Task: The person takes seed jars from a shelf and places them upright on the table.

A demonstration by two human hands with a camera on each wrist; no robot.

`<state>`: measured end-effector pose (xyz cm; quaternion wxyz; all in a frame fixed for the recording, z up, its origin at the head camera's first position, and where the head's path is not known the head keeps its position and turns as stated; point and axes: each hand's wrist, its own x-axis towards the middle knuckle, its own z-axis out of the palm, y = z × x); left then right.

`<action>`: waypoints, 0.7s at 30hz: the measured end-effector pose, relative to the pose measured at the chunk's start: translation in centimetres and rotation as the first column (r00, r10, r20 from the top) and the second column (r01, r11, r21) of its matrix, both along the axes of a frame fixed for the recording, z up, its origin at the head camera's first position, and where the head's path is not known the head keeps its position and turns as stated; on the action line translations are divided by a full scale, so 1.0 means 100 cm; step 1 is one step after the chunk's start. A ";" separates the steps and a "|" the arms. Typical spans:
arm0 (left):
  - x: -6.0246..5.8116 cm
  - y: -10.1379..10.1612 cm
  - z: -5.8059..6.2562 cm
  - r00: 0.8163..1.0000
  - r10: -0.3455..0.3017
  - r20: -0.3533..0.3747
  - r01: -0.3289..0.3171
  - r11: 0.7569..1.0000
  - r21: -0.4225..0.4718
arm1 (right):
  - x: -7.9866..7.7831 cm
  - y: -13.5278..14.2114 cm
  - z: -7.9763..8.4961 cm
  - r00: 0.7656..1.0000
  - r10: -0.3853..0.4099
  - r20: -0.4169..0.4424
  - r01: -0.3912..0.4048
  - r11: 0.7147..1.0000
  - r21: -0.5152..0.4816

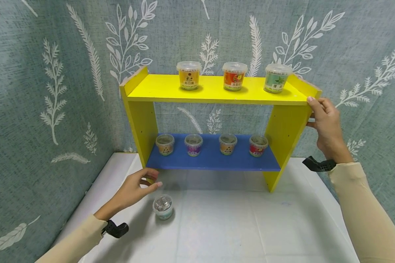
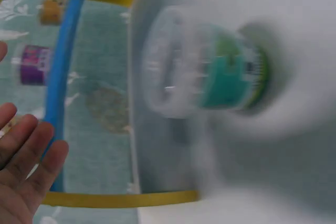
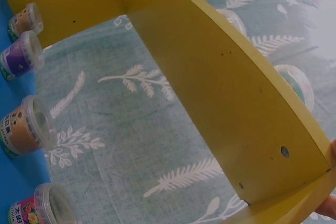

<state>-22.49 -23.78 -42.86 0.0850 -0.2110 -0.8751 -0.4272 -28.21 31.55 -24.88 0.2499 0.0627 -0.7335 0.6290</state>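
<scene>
My right hand (image 1: 327,120) grips the upper right corner of a yellow shelf unit (image 1: 164,87), thumb on its front edge. My left hand (image 1: 133,188) is beside the unit's lower left side, fingers relaxed and holding nothing. Just below its fingertips, a small lidded plastic cup (image 1: 163,207) stands on the white table; the left wrist view shows its green label (image 2: 226,72), blurred. On the yellow top stand an orange cup (image 1: 189,78), a red cup (image 1: 234,78) and a green cup (image 1: 275,80).
Several more cups stand in a row on the blue lower shelf (image 1: 210,157), among them a purple one (image 1: 193,147) and a red one (image 1: 258,147). Leaf-patterned grey-green cloth (image 1: 72,131) hangs behind and at the left. The white table (image 1: 224,226) extends in front.
</scene>
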 end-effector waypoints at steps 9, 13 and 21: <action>-0.014 0.000 0.040 0.997 0.014 -0.079 -0.016 1.000 -0.024 | 0.000 0.001 0.002 1.000 0.010 -0.002 -0.010 1.000 -0.018; -0.018 0.003 0.058 0.993 0.015 -0.115 -0.018 1.000 -0.022 | 0.001 0.001 0.001 1.000 -0.002 -0.001 0.002 1.000 0.001; -0.026 0.014 0.084 0.988 -0.006 -0.152 0.007 1.000 0.003 | 0.001 -0.001 0.001 1.000 -0.006 -0.007 0.006 1.000 0.001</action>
